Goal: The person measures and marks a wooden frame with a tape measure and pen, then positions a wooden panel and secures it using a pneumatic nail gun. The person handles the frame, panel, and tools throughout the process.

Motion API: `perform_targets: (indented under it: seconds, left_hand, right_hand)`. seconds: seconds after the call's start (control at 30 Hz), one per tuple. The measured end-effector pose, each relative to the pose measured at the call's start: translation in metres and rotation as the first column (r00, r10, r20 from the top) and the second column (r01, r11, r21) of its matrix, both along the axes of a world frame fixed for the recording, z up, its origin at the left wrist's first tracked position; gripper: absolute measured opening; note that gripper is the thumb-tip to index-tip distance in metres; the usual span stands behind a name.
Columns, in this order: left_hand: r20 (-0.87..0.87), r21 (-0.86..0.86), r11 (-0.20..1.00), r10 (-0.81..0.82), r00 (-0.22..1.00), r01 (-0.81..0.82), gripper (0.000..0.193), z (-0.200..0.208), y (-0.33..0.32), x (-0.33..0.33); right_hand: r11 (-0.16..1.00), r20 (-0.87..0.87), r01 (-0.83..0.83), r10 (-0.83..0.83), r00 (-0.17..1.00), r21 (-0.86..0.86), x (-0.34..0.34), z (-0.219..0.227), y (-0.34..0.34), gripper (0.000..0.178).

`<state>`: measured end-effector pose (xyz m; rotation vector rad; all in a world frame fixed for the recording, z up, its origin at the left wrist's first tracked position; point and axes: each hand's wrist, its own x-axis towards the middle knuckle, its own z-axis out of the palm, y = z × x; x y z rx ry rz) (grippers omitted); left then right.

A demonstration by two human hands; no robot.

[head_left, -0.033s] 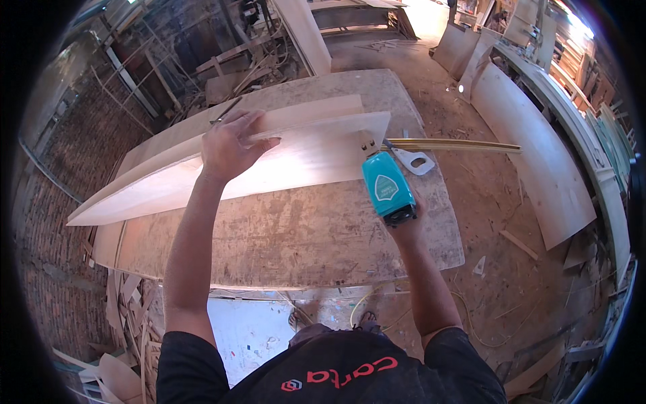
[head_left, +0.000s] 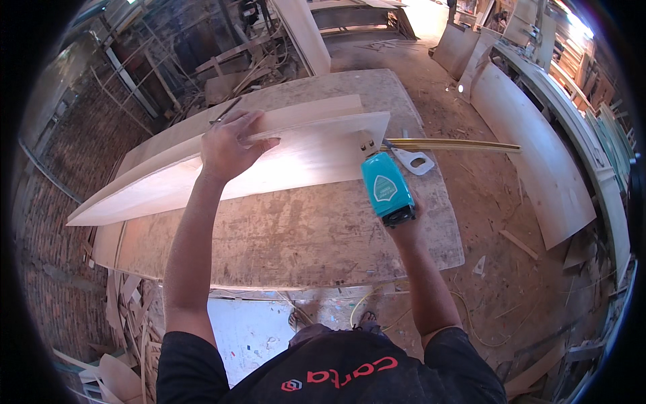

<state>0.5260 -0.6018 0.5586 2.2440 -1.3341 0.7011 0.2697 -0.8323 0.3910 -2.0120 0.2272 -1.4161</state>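
My left hand (head_left: 229, 149) is closed over the top edge of a long pale wooden panel (head_left: 303, 151), its thumb on the near face. The panel stands on edge, leaning, and tapers toward the left. A thin dark stick (head_left: 227, 111) shows beside the fingers; whether they hold it I cannot tell. In my right hand (head_left: 407, 229) is a teal hand-held power tool (head_left: 388, 185) with a black end, which hides most of the fingers. The tool's metal front (head_left: 368, 146) is at the panel's right part; contact is unclear. Next to it lies a handsaw with a white handle (head_left: 404, 158).
A worn wooden worktop (head_left: 303, 236) carries the panel and another pale board (head_left: 316, 110) behind it. Yellow strips (head_left: 457, 145) jut past the right edge. A large curved sheet (head_left: 525, 148) leans at the right. A yellow hose (head_left: 481, 343) and offcuts (head_left: 518, 244) lie on the floor.
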Motion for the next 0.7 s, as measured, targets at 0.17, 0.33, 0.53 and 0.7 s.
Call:
perform_targets:
  seconds: [0.17,0.33,0.53,0.7]
  left_hand:
    - [-0.027,0.043,0.998,0.035,0.999,-0.034,0.068,0.007,-0.006,0.000]
    - [-0.015,0.045,0.998,0.049,0.999,-0.048,0.073,0.004,-0.004,0.007]
    - [0.064,0.066,0.995,0.074,0.995,-0.079,0.075,0.001,-0.005,0.016]
    - [0.127,0.042,0.999,0.028,0.992,-0.033,0.075,0.000,-0.010,0.018]
  right_hand:
    - [0.999,0.039,0.031,-0.030,0.999,-0.028,0.003,-0.010,-0.003,0.027]
    - [0.999,-0.043,0.040,-0.039,0.998,0.019,0.005,-0.012,0.002,0.023]
    - [0.998,0.050,0.057,-0.057,0.997,0.014,0.020,-0.037,-0.008,0.027]
    - [1.000,-0.028,-0.004,0.005,1.000,0.021,0.017,-0.036,-0.014,0.031]
